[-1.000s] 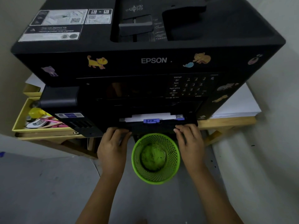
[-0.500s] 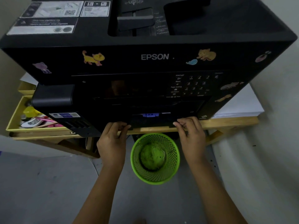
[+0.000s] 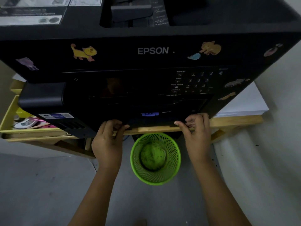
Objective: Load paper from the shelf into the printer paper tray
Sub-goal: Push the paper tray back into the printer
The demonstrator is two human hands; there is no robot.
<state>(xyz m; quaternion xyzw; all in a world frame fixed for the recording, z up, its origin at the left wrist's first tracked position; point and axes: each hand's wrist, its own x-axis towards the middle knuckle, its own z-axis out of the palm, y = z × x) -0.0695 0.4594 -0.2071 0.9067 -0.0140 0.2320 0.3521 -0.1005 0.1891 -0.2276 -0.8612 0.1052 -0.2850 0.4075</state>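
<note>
At the far left we see a yellow open drawer [image 3: 7, 118] holding small pink and white odds and ends, tucked under the big black Epson printer [image 3: 149, 51] that carries cartoon cat stickers on its front. Our left hand [image 3: 107, 142] meets the left part of the black paper tray front [image 3: 153, 122] at the printer's bottom edge, its fingers curled against the tray lip with the thumb pointing right along it. Between our hands a small blue paper guide tab [image 3: 147, 114] and a thin sliver of white paper show just inside the tray slot, so the tray sits almost fully in. Below it, on the grey floor, stands a round green mesh wastebasket [image 3: 155, 159], between our two forearms. Our right hand [image 3: 197, 136] grips the tray's right end, fingers curled over its top edge and thumb stretched left along the front. Farther right, a stack of white paper [image 3: 244, 103] lies on the wooden shelf [image 3: 236, 121] beside the printer.
</note>
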